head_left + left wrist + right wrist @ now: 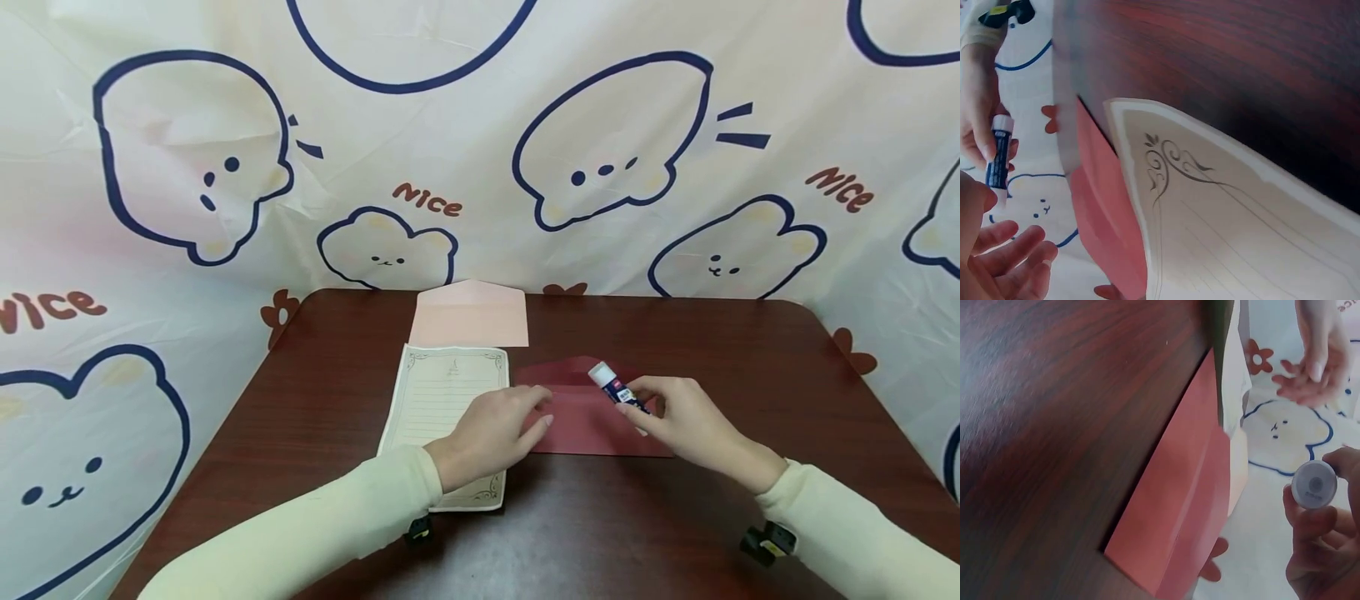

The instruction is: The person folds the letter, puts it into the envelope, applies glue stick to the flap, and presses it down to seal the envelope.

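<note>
Between thumb and fingers of our right hand [686,417], above the red envelope [573,423], we pinch a glue stick [617,387], probably light and rigid, best gripped mid-barrel; our left hand [491,429], empty, spreads loosely nearby.

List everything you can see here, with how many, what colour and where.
glue stick: one, dark blue with white ends, held in the right hand
red envelope: one, red, on the table, right of the paper
pink envelope: one, pale pink, at the table's far edge
paper: one visible on top, cream, lined, left of the red envelope
table: one, dark red-brown, under the papers
backdrop: white, blue cartoon outlines, behind the table; pieces uncountable
wrist cameras: two, black, one per wrist
sleeves: two, pale cream, on both arms
hands: two, bare, above the table; the left hand holds nothing
</note>
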{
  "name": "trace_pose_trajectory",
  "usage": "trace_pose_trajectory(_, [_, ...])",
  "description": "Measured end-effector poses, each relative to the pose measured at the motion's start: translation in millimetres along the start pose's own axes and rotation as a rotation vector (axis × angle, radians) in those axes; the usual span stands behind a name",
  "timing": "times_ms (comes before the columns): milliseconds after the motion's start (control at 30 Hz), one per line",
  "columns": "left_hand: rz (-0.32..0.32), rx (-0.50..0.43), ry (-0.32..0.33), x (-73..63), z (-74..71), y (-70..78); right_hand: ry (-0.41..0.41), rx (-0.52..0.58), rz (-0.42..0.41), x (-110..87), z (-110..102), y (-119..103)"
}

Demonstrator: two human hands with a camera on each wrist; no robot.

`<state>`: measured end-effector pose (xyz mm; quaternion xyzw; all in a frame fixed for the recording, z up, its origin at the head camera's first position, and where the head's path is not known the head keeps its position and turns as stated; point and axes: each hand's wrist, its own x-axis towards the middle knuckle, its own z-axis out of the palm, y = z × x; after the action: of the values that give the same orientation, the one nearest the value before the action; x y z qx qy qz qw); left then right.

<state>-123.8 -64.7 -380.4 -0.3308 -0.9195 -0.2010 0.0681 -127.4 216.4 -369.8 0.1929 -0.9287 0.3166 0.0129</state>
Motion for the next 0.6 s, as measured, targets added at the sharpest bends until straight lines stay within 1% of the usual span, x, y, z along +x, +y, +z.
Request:
trace_pose_trajectory(233, [0.1, 0.141, 0.02, 0.1, 9.5, 0.4, 0.009, 0.021, 0.091, 6.2, -11, 19])
trace_pose_trajectory(433, [0.139, 0.231, 0.014, -0.7, 14.5, 0.6, 0.009, -0.003, 0.16, 10.6, -19, 41])
trace_pose_trajectory(600, [0.157, 0.272, -0.004, -0.8, 19.3, 0.6, 0.011, -0.039, 0.214, 12.4, -25, 62])
